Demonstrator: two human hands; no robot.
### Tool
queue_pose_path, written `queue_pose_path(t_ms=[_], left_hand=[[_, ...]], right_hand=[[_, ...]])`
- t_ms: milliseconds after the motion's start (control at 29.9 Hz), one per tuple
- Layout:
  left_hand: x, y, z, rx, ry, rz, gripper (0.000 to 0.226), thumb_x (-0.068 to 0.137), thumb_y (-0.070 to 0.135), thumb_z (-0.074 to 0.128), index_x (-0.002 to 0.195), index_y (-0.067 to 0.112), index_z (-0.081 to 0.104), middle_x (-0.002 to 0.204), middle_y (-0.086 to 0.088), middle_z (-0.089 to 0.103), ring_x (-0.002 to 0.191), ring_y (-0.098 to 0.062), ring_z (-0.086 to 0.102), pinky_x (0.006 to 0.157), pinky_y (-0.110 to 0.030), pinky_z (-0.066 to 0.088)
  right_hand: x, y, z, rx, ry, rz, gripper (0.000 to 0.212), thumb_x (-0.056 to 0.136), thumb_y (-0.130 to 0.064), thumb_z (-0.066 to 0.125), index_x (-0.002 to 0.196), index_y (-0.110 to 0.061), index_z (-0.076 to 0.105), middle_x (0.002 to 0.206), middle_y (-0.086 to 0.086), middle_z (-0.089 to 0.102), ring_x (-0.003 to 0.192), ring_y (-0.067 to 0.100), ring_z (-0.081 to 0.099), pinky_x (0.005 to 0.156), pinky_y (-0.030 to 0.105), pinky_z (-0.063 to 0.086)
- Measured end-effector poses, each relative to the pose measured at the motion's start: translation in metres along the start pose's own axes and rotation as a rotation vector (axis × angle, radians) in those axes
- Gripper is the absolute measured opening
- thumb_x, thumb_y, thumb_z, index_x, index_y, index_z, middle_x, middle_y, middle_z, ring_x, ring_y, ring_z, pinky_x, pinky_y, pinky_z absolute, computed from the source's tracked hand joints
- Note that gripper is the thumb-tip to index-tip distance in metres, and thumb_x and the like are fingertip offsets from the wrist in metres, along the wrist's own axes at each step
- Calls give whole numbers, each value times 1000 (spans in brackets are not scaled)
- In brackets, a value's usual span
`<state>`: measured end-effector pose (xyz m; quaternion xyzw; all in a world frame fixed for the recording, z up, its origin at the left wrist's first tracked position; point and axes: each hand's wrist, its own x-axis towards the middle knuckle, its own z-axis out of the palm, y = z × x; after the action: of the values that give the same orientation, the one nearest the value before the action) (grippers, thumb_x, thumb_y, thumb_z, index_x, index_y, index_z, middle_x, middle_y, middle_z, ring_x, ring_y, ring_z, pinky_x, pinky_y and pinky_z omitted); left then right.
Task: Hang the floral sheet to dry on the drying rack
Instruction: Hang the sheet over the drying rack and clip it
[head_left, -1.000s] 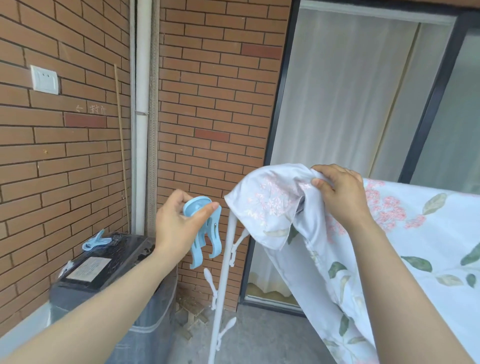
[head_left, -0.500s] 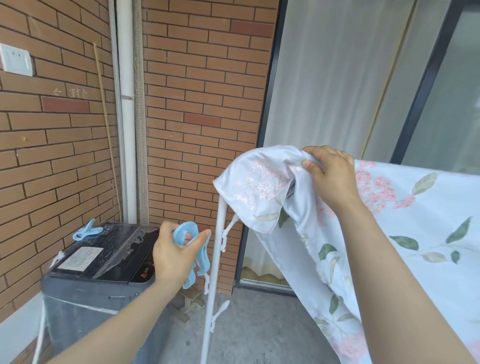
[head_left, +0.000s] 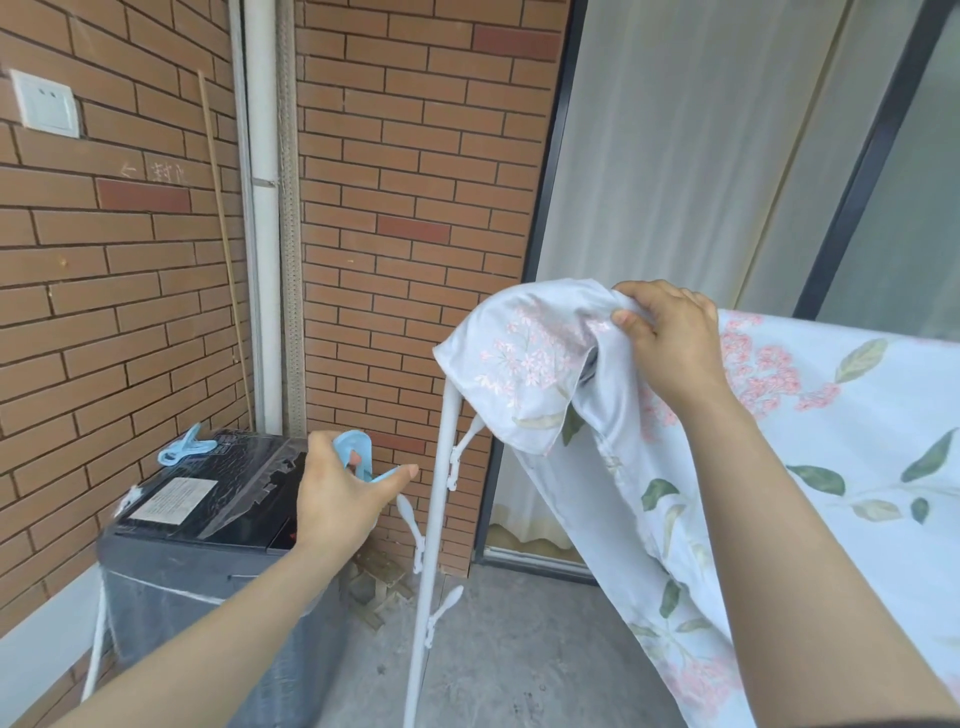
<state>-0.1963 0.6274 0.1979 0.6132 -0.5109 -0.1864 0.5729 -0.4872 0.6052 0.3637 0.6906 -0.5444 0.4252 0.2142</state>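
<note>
A brick wall (head_left: 415, 156) with a white pipe (head_left: 262, 208) meets a curtained glass door (head_left: 675, 156) over a concrete floor (head_left: 519, 649). A dark washing machine (head_left: 208, 519) stands in the corner, with a spare peg (head_left: 182, 451) lying on its lid. The left hand (head_left: 337, 499) reaches forward, low above the machine, fingers curled round a blue peg (head_left: 356, 454). The right hand (head_left: 670, 343) is raised, pinching a fold of the sheet (head_left: 530, 353) between thumb and fingers. The sheet, pale with pink flowers and green leaves, is draped over the top of the white rack (head_left: 439, 493), and its bunched corner hangs over the rack's end.
</note>
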Motion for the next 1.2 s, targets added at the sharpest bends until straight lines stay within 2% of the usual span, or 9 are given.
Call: queue_pose_path(t_ms=[200, 368, 501, 601, 735, 835, 969, 1069, 1203], left_hand=[[2, -7, 22, 7, -123, -54, 87, 69, 44, 79, 135, 10, 33, 134, -12, 39, 116, -24, 51, 87, -36, 45], [-7, -27, 28, 16, -271, -5, 52, 96, 24, 49, 140, 9, 28, 141, -15, 30, 110, -20, 43, 91, -30, 35], [-7, -46, 28, 11, -297, -19, 42, 101, 22, 35, 141, 17, 29, 146, -11, 28, 119, -26, 43, 100, -37, 34], [-3, -53, 28, 20, -311, -4, 40, 101, 20, 32, 141, 21, 31, 144, -9, 32, 120, -29, 46, 101, -40, 36], [-3, -72, 28, 66, -349, -49, 42, 98, 6, 36, 136, 24, 36, 136, -9, 43, 107, -24, 51, 90, -34, 43], [-10, -84, 27, 85, -358, -72, 41, 96, 6, 43, 134, 22, 39, 129, -8, 51, 102, -21, 53, 84, -32, 44], [-3, -78, 26, 210, -332, -19, 37, 96, 17, 48, 133, 14, 45, 131, -11, 44, 110, -22, 47, 94, -32, 39], [1, -56, 22, 228, -245, 98, 37, 94, 22, 52, 129, 11, 50, 126, -6, 43, 122, -26, 40, 102, -34, 34], [-4, -12, 16, 88, -120, 445, 25, 86, 24, 63, 108, 16, 57, 104, 5, 50, 102, -14, 48, 91, -31, 44]], right_hand=[[-1, 1, -4, 7, 0, 8, 42, 84, -33, 44, 118, -19, 64, 111, 4, 66, 108, 28, 54, 99, 27, 22], [0, 2, -3, 7, 8, 10, 42, 84, -33, 44, 118, -19, 64, 111, 4, 66, 107, 28, 54, 98, 25, 21], [1, 2, 0, -10, 14, 1, 41, 84, -33, 44, 117, -19, 64, 111, 4, 66, 106, 29, 55, 97, 25, 22], [0, 3, 1, -1, 21, -2, 40, 85, -32, 45, 117, -19, 64, 110, 4, 66, 105, 29, 55, 96, 24, 21], [0, 1, 3, -9, 23, -4, 40, 85, -32, 44, 117, -19, 64, 109, 4, 66, 106, 28, 54, 96, 23, 20], [0, 1, 3, -9, 24, -8, 40, 85, -32, 44, 116, -19, 64, 108, 4, 66, 106, 28, 54, 96, 24, 21], [-1, 4, 3, -18, 35, -10, 39, 85, -31, 44, 116, -19, 64, 107, 4, 65, 105, 28, 54, 96, 23, 20], [-4, 3, 4, -15, 57, -8, 37, 86, -29, 45, 115, -19, 64, 106, 4, 65, 104, 28, 53, 95, 22, 18], [-5, 2, 7, -11, 60, -15, 34, 87, -27, 47, 115, -19, 64, 107, 3, 65, 105, 28, 53, 97, 23, 18]])
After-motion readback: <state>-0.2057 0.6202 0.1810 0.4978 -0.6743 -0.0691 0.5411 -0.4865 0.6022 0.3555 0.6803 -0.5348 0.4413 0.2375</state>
